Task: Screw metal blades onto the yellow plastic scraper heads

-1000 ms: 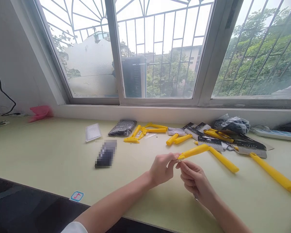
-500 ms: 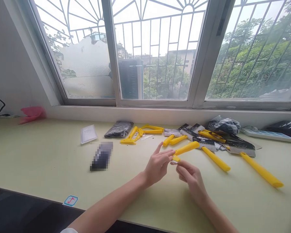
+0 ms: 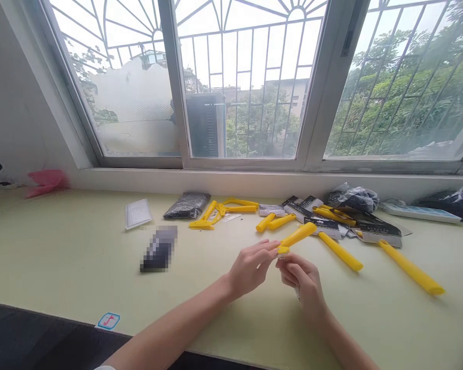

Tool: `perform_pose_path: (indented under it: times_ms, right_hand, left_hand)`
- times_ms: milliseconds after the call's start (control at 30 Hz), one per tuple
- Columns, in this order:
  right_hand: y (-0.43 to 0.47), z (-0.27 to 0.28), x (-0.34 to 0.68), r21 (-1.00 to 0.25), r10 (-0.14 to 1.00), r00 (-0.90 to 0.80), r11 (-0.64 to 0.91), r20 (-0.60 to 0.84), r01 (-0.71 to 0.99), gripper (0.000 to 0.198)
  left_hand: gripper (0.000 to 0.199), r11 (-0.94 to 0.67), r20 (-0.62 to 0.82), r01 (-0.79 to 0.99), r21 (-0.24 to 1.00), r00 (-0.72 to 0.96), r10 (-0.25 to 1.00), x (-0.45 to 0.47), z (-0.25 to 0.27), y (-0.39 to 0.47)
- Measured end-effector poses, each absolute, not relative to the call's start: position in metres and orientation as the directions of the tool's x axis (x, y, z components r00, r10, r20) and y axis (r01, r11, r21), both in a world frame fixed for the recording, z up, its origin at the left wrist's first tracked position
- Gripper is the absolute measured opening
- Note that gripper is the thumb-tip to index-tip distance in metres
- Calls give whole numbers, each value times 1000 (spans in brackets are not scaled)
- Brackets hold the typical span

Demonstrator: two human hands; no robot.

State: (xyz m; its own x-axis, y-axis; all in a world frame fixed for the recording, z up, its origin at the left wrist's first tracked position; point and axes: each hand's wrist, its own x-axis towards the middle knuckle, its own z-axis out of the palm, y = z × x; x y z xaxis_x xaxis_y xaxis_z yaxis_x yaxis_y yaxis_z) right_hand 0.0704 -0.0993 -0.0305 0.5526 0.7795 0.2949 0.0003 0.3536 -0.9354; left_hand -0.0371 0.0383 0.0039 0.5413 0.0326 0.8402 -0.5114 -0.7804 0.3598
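My left hand [image 3: 252,264] is closed around the head end of a yellow-handled scraper [image 3: 299,234], whose handle points up and to the right. Against the underside of that head, my right hand [image 3: 303,280] pinches with thumb and fingers. A thin silvery piece [image 3: 297,292] pokes out below the right palm; most of it is hidden in the hand. Further back lie yellow scraper parts [image 3: 203,222] and two short yellow handles [image 3: 281,221]. To the right of my hands rests a longer yellow handle [image 3: 340,252].
Another long yellow handle [image 3: 411,267] lies at the right, joined to black-and-grey packaging [image 3: 381,235]. A black plastic-wrapped packet [image 3: 187,205], a white packet [image 3: 138,213] and a pixelated dark object [image 3: 159,249] are to the left. The window sill [image 3: 224,177] bounds the table behind.
My right hand's fingers have curled in more, and the silvery piece now shows below its palm. My left index finger has come down onto the scraper. The view has shifted slightly.
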Motion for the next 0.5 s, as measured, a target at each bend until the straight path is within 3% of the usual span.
perform_pose_path:
  times_ms: [267, 500]
  right_hand:
    - [-98, -24, 70, -956, 770, 587, 293, 249, 21, 32]
    - [-98, -16, 66, -980, 744, 638, 132, 199, 152, 33]
  left_hand:
    - [36, -738, 752, -437, 514, 643, 143, -41, 3, 37]
    - [28, -688, 571, -262, 677, 777, 266, -35, -2, 38]
